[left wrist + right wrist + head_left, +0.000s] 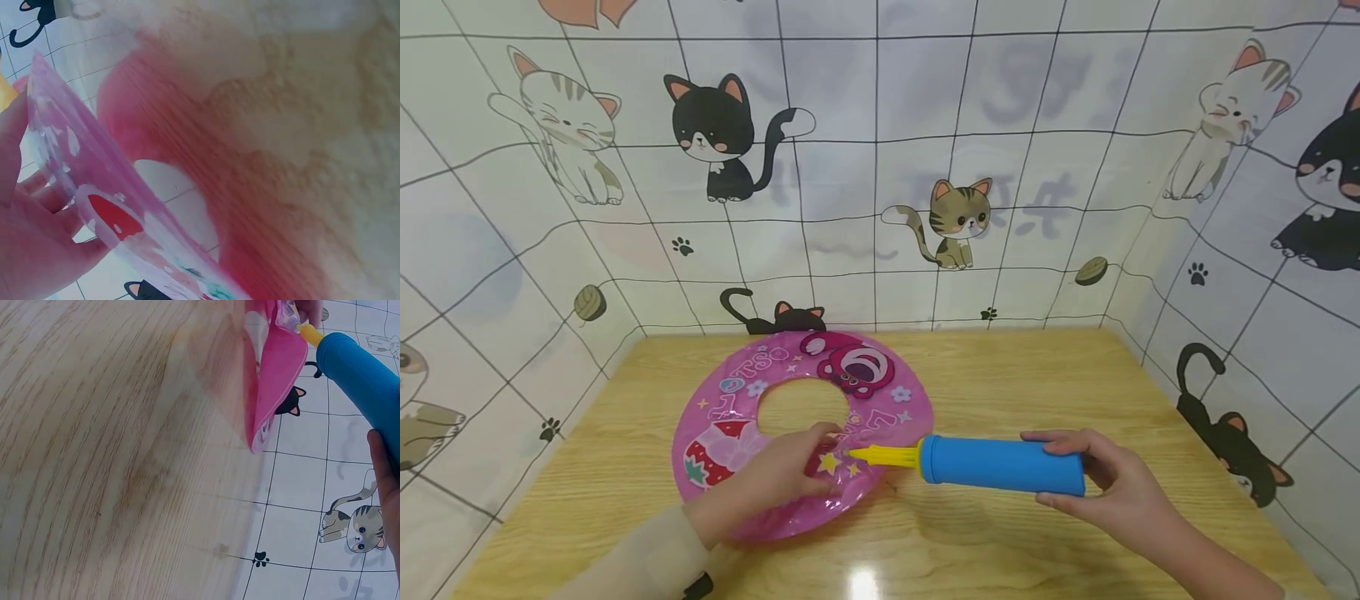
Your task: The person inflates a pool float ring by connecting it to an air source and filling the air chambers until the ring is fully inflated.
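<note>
A pink swim ring [913, 396] with a bear and strawberry print lies on the table, partly puffed out. My left hand [775, 473] holds its near section beside the inner hole, with fingers against the vinyl in the left wrist view. The right hand [1123, 487] grips the rear end of a blue hand pump [1000, 463], fingers on top and thumb below. The pump lies nearly level, and its yellow nozzle [891, 456] points left at the ring. The nozzle tip is at the ring's surface, close to my left fingers. In the right wrist view the nozzle [310, 334] meets clear plastic on the ring.
The wooden table [1022, 375] is enclosed by a white gridded backdrop [850, 167] with cartoon cats at the back and both sides. The ring's far edge lies near the back wall.
</note>
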### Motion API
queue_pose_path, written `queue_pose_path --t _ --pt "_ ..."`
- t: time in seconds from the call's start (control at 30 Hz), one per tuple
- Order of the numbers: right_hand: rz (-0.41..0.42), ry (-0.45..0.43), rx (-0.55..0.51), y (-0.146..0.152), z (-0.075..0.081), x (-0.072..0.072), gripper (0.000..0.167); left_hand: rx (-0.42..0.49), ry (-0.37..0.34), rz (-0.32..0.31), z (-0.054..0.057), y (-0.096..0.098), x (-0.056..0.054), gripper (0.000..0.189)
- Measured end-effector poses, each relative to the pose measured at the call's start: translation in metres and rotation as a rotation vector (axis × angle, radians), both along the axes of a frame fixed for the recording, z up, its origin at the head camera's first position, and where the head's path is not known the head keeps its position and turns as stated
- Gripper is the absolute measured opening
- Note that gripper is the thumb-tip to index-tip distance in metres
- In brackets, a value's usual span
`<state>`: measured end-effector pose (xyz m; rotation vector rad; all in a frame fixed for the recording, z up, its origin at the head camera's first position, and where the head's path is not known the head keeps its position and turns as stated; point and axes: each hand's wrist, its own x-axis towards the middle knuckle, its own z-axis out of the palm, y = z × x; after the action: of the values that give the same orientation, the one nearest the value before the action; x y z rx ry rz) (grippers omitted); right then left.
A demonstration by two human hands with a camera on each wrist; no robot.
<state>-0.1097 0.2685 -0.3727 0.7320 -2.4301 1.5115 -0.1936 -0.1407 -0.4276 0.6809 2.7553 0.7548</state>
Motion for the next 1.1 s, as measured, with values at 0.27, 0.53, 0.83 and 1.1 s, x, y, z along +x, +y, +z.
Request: queue_pose_path --t 0.27,0.53,0.83,1.1 --pt "0.024 -0.006 -0.018 0.000 0.000 0.000 0.048 -0.029 0.150 -0.023 0.004 -0.004 0.008 0.049" --pt "0.083 -0.016 -0.035 -0.004 -0.001 -0.001 0.048 -0.031 0.384 -0.096 0.006 0.005 0.009 0.029" --pt "0.140 -0.004 -0.052 -0.011 -0.001 0.000 0.049 -0.075 0.382 -0.114 0.006 0.011 0.007 0.025" --pt "0.154 -0.013 -0.053 -0.018 -0.002 0.000 0.048 -0.079 0.396 -0.115 0.003 0.012 0.005 0.015"
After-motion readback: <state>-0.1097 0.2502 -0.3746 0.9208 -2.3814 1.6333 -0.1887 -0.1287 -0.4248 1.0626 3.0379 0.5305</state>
